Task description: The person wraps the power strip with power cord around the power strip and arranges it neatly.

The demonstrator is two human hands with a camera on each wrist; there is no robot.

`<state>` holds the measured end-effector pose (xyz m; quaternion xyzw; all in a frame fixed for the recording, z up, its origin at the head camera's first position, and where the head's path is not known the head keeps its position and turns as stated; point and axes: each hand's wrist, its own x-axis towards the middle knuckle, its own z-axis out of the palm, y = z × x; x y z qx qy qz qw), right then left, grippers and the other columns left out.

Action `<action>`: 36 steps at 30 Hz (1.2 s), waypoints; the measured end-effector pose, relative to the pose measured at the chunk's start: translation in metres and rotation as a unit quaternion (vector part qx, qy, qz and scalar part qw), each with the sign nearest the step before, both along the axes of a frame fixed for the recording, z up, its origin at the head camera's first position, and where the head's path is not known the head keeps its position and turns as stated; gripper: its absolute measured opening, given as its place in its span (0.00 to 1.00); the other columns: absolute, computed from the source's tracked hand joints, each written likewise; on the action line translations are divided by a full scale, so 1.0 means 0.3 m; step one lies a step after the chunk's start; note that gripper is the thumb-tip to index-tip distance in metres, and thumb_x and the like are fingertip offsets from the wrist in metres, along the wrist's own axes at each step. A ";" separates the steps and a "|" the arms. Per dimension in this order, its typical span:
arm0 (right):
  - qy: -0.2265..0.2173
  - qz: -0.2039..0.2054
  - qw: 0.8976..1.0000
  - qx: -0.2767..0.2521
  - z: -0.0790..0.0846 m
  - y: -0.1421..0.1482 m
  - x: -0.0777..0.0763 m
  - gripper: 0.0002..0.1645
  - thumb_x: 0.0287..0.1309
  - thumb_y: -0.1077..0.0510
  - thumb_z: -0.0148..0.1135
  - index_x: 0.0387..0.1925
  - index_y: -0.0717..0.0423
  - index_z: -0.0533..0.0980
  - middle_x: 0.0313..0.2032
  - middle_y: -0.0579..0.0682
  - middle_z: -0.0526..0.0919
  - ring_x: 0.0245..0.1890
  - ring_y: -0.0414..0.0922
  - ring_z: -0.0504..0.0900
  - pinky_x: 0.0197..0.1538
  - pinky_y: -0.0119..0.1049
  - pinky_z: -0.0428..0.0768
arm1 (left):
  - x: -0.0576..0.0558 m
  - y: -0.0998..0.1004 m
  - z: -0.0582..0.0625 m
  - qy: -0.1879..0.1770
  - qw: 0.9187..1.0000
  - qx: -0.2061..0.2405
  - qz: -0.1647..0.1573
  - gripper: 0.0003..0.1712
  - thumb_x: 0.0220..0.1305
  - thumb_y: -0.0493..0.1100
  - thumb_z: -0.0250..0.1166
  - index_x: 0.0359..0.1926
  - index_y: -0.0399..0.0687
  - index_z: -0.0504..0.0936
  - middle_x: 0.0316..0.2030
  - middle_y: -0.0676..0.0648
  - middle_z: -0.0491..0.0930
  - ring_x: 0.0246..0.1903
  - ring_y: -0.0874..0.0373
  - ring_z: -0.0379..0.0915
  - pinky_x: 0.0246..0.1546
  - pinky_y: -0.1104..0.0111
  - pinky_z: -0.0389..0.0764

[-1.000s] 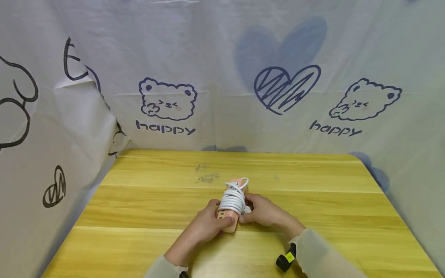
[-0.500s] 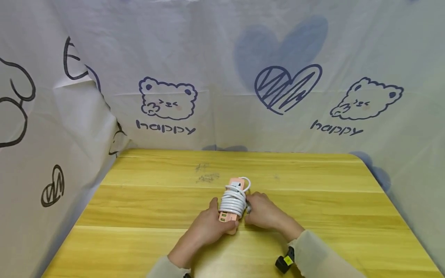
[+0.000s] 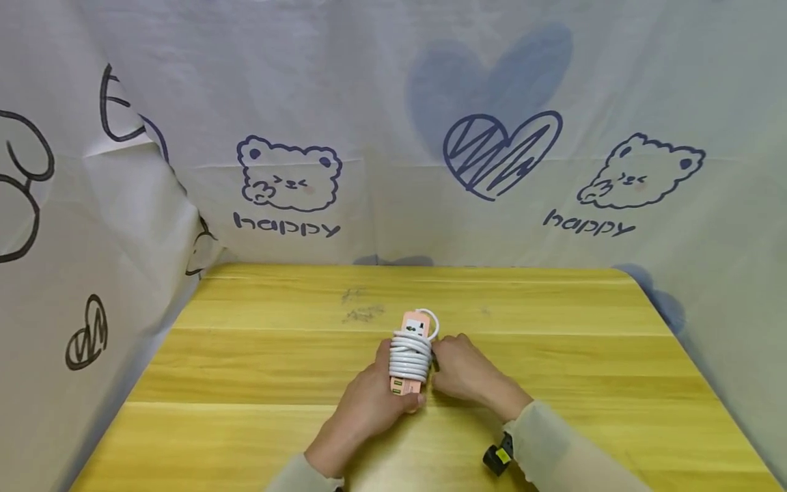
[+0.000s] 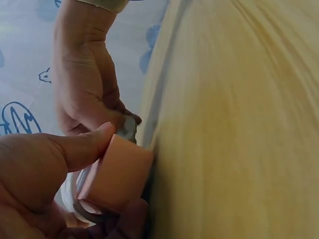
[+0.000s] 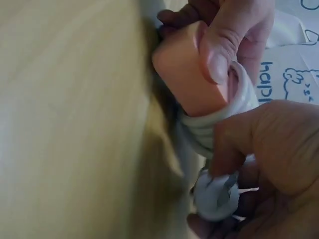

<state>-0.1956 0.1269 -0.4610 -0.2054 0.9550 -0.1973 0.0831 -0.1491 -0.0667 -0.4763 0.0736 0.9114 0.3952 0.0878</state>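
Note:
A pink power strip [image 3: 415, 322] with sockets and USB ports is in the middle of the head view. White cord [image 3: 410, 358] is wound round it in several turns, and one loop stands out at the far end. My left hand [image 3: 369, 403] grips the near end, thumb on its edge, as the left wrist view shows on the strip's bare end [image 4: 122, 174]. On the strip's right side, my right hand [image 3: 465, 369] holds the cord's white plug [image 5: 215, 196] between thumb and fingers. In the head view that plug is hidden behind the hand.
The yellow wood-grain table [image 3: 277, 369] lies under both hands. White cloth [image 3: 375, 123] printed with bears and hearts hangs behind it and along the sides. A small black device [image 3: 498, 458] is strapped at the right wrist.
The power strip has turned a little, standing straighter in the head view. My right fingers have closed further over the plug, which no longer shows there. The left hand keeps its grip.

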 end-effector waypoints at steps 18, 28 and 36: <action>-0.104 -0.098 0.971 -0.191 -0.044 -0.029 -0.006 0.37 0.65 0.45 0.74 0.66 0.64 0.77 0.55 0.55 0.87 0.51 0.46 0.84 0.56 0.49 0.83 | -0.031 -0.050 0.000 -0.027 0.999 0.021 -0.018 0.59 0.71 0.58 0.70 0.84 0.37 0.45 0.45 0.33 0.86 0.39 0.45 0.84 0.39 0.52 0.82; -0.048 -0.090 0.979 -0.178 -0.068 0.004 -0.017 0.34 0.66 0.41 0.72 0.64 0.59 0.81 0.52 0.50 0.89 0.52 0.48 0.86 0.57 0.52 0.83 | -0.049 -0.051 -0.012 -0.060 0.994 0.086 0.000 0.56 0.69 0.60 0.71 0.85 0.50 0.50 0.38 0.39 0.90 0.32 0.48 0.86 0.30 0.58 0.83; -0.077 -0.070 0.978 -0.183 -0.085 0.031 -0.028 0.34 0.68 0.36 0.68 0.64 0.54 0.82 0.60 0.54 0.85 0.61 0.54 0.79 0.66 0.59 0.76 | -0.054 -0.102 -0.004 -0.086 0.989 0.119 -0.026 0.49 0.75 0.57 0.66 0.84 0.45 0.53 0.24 0.47 0.85 0.21 0.54 0.83 0.23 0.61 0.84</action>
